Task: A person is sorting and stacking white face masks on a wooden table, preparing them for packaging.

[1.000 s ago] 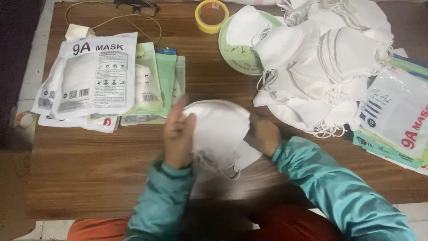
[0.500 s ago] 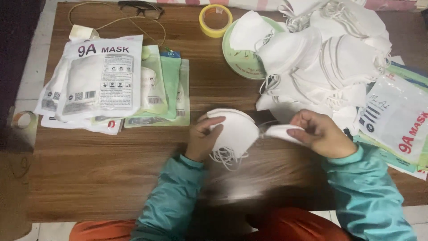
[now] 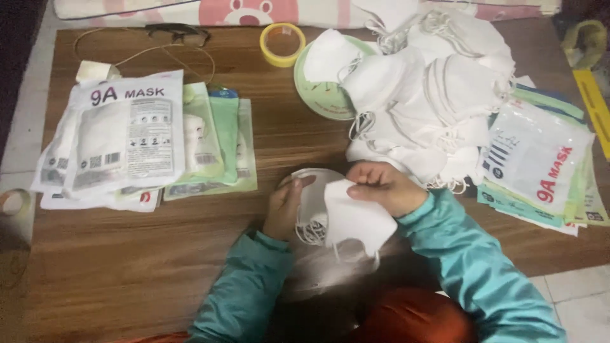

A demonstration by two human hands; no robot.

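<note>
From the head camera, the person's body is mostly cut off at the bottom edge; only teal sleeves and an orange-red patch of clothing show, and the area below the hands is blurred. The left hand grips the edge of a white folded mask near the counter's front middle, its fingers curled around it, though the mask hides how far they wrap. The right hand pinches the top edge of a second white mask, fingers closed on it, holding it just in front of the first so that the two overlap. Their ear loops hang in a tangle between them and are hard to sort out.

At the left lies a stack of flat mask packets: a white one with dark print on top, pale green ones fanned out beneath. At the right edge lies another stack of packets, white with red lettering, partly cut off by the frame. A heap of loose white masks covers most of a round green plate. A yellow tape roll sits at the far edge, near dark glasses on a cord. Another tape roll shows dimly beyond the counter's left side.
</note>
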